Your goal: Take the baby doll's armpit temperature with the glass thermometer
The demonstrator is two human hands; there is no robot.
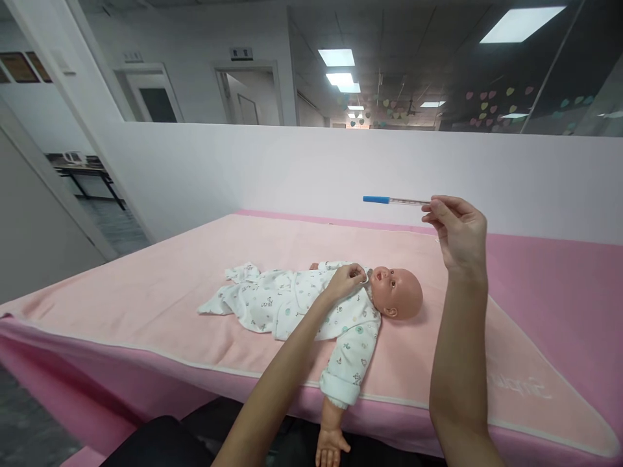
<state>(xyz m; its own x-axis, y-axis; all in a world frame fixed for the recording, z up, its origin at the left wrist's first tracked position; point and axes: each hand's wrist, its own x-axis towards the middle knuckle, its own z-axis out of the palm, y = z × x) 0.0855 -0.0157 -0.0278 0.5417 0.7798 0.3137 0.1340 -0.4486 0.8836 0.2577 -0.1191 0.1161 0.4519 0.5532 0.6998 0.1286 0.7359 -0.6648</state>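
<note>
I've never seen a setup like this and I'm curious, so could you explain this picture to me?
There's no machine here, just a person's two bare hands. The single picture comes from a camera worn on the head, looking forward and down. A doll lies on its back on a pink blanket, wearing a white printed outfit. The left hand seems to pinch the outfit near the doll's head. The right hand, raised, holds what looks like a thermometer by one end.
</note>
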